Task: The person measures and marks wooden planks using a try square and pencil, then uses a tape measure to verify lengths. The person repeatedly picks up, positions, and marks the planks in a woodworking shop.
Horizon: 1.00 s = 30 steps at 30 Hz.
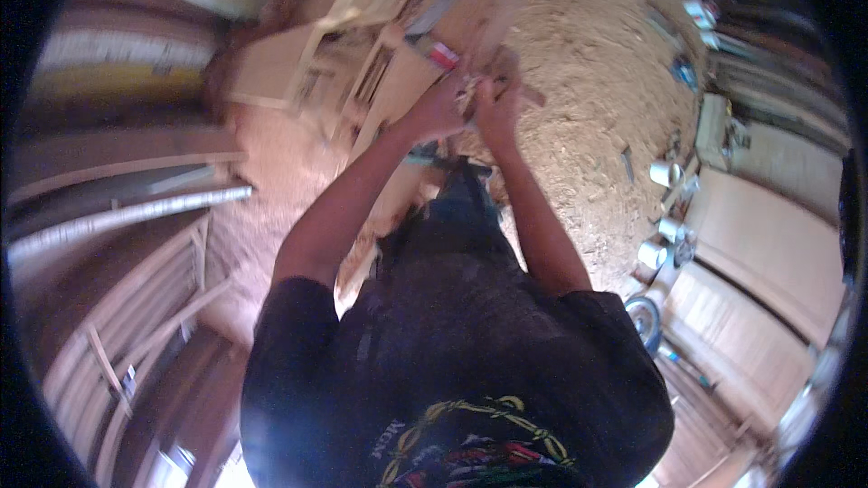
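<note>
Out in front of me both arms reach forward, and the hands meet close together over the wooden work. My left hand (pixel 441 110) has its fingers curled in; what lies in them is blurred and partly hidden. Beside it, my right hand (pixel 496 113) is closed on a brown wooden piece (pixel 503 63), whose exact kind the blur hides. A short wooden bar (pixel 534 96) juts out to the right of that hand. Just beyond the left hand, a small red and white item (pixel 442 55) rests by a long pale board (pixel 402 81).
Wooden frames (pixel 312 50) stand ahead on the left. Wood shavings (pixel 597 90) cover the floor to the right. Farther right are white cups or tins (pixel 665 173), a wheel (pixel 643 321) and leaning panels (pixel 755 235). Stacked boards (pixel 117 158) line the left side.
</note>
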Each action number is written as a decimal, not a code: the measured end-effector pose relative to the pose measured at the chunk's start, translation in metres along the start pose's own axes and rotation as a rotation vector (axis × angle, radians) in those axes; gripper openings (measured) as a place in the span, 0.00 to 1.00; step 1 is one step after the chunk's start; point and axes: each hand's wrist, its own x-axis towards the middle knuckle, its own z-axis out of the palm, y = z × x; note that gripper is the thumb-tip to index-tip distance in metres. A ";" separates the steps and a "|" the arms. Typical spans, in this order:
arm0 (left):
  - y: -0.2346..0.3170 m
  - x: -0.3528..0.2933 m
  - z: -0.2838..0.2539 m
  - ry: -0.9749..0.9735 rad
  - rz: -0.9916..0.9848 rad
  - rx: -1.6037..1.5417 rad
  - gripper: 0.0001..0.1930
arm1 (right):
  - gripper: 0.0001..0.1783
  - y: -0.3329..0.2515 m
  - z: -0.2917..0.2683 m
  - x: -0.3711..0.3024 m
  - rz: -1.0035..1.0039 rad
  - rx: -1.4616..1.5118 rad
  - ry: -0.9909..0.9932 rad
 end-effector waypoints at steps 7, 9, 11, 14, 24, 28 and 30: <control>-0.027 -0.156 0.018 0.423 -0.127 -0.142 0.38 | 0.36 -0.040 -0.059 -0.024 -0.104 0.126 -0.180; -0.033 -0.218 0.028 0.492 -0.127 -0.298 0.33 | 0.38 -0.054 -0.058 -0.051 -0.364 0.041 -0.165; -0.039 -0.269 0.046 0.541 -0.157 -0.366 0.28 | 0.40 -0.072 -0.041 -0.083 -0.451 0.012 -0.462; -0.045 -0.323 0.076 0.623 -0.209 -0.475 0.26 | 0.42 -0.095 -0.008 -0.130 -0.739 -0.116 -0.809; -0.050 -0.342 0.144 0.885 -0.234 -0.531 0.23 | 0.40 -0.067 0.047 -0.204 -0.789 -0.371 -1.516; -0.061 -0.338 0.155 0.836 -0.289 -0.522 0.15 | 0.38 -0.053 0.032 -0.205 -1.151 -0.481 -1.246; -0.068 -0.336 0.157 0.769 -0.265 -0.473 0.12 | 0.38 -0.051 0.027 -0.204 -1.196 -0.425 -1.217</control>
